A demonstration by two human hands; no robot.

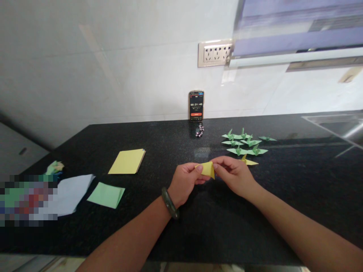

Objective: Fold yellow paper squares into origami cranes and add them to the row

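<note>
Both hands hold a small folded yellow paper (208,169) just above the black counter (255,211). My left hand (185,182), with a dark bangle on its wrist, pinches the paper's left side. My right hand (234,174) pinches its right edge with thumb and fingers pressed together. Just behind my right hand lies a finished yellow paper crane (249,161). Further back sit several green paper cranes (245,143).
A yellow paper stack (127,161), a light green sheet (106,195) and white sheets (70,193) lie at the left. A phone (196,105) showing a timer leans on the wall, with a small beaded band (200,131) before it. A sink (340,126) is at the right.
</note>
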